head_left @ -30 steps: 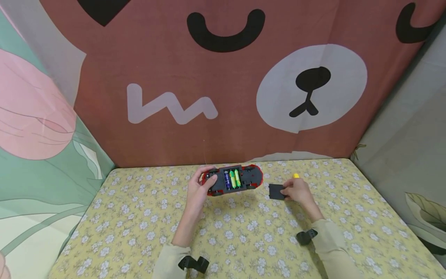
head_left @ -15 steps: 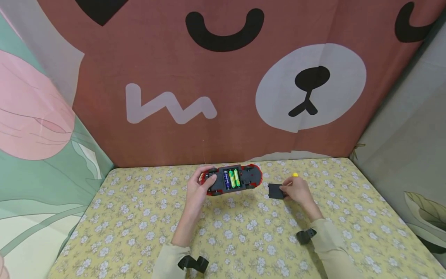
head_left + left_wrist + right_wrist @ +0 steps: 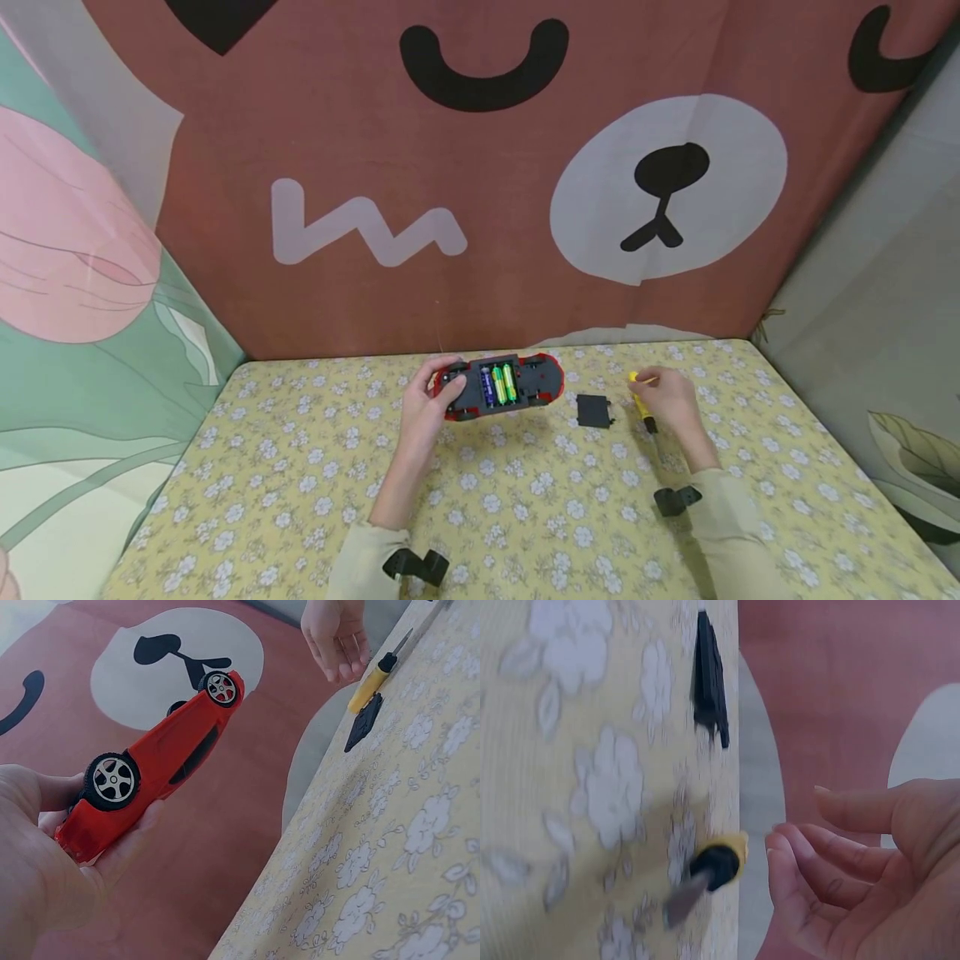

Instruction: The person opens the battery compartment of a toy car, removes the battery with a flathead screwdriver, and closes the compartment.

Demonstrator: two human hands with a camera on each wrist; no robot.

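Note:
My left hand [image 3: 422,410] grips a red toy car [image 3: 538,382] by one end, thumb on its dark underside. The car is held above the table with its underside towards the head camera. Three batteries [image 3: 500,385], one blue and two green, lie side by side in its uncovered compartment. In the left wrist view the red body and silver-spoked wheels [image 3: 114,781] show. My right hand [image 3: 855,877] hovers with loosely bent fingers and thumb apart, holding nothing. Close beside its fingertips lies a yellow-handled screwdriver [image 3: 724,862], its blade pointing towards the person. A flat black battery cover [image 3: 593,411] lies between car and screwdriver.
The table wears a yellow cloth with white flowers [image 3: 491,504]. A brown curtain with a bear print [image 3: 480,167] hangs right behind its back edge, and printed cloth also hangs at both sides. Black camera mounts [image 3: 416,567] sit on both wrists.
My right hand has let go of the black battery cover, which stays on the cloth, and has moved right to the screwdriver. The left hand and the car have barely moved.

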